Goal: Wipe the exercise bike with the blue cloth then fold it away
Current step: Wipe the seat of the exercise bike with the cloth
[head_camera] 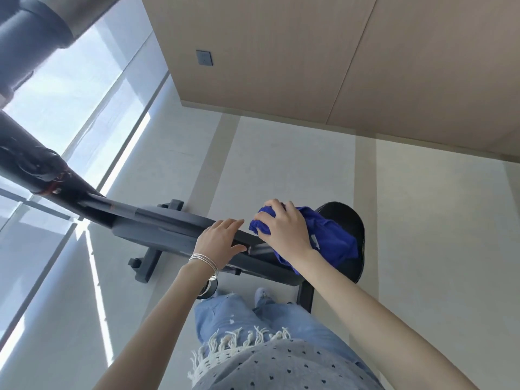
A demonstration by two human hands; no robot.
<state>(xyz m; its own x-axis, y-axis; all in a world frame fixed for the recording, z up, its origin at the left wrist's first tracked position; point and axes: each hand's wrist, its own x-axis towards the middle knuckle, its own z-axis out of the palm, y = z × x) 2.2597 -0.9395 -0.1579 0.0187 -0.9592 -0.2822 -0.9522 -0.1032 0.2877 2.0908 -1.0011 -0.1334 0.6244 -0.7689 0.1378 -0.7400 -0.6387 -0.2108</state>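
The dark grey exercise bike (157, 223) stretches from the upper left to its black saddle (347, 220) at centre right. My right hand (281, 226) grips a bunched blue cloth (332, 243) and presses it against the frame just in front of the saddle. My left hand (219, 240), with silver bangles on the wrist, rests on the frame beside it with fingers straight. The cloth hides part of the saddle's near side.
The bike stands on a pale tiled floor (281, 153). A wood-panelled wall (281, 52) with a grey switch plate (204, 58) rises behind. A large window with blinds (84, 108) runs along the left. My legs in jeans (239, 313) stand next to the rear stabiliser (305, 298).
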